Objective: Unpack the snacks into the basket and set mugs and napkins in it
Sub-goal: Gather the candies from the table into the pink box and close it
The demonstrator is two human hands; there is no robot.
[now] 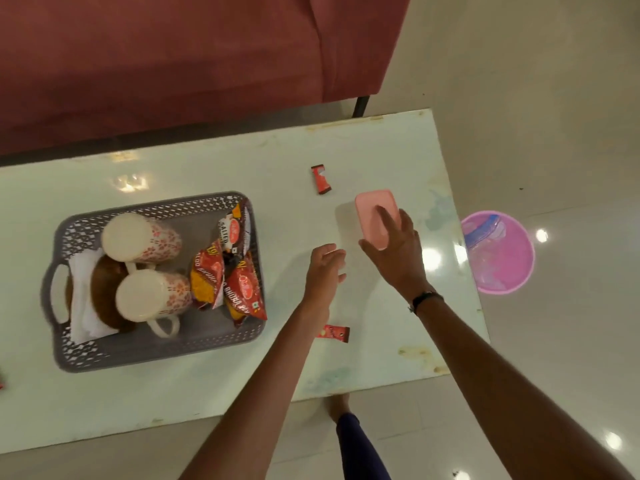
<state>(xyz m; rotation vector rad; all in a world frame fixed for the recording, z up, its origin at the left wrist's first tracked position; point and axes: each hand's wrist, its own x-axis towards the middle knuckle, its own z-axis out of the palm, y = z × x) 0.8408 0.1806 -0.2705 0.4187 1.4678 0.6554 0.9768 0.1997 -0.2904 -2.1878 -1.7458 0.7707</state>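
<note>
Right hand [393, 251] grasps the pink box [377, 218] from above, fingers curled over its near end, presumably to lift or open it. Left hand [323, 271] hovers beside it, relaxed and empty, likely poised to steady the box. Two bars, far [321, 179] and near [336, 333], lie loose on the table [207, 386], not yet packed. The basket [156, 351], well left, already holds two mugs [138, 237], napkins [81, 271] and snack packets [228, 271]. A pink bin [498, 252] stands on the floor past the table end.

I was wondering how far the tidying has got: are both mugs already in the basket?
Yes, both patterned mugs lie inside the grey basket, beside the snack packets.
</note>
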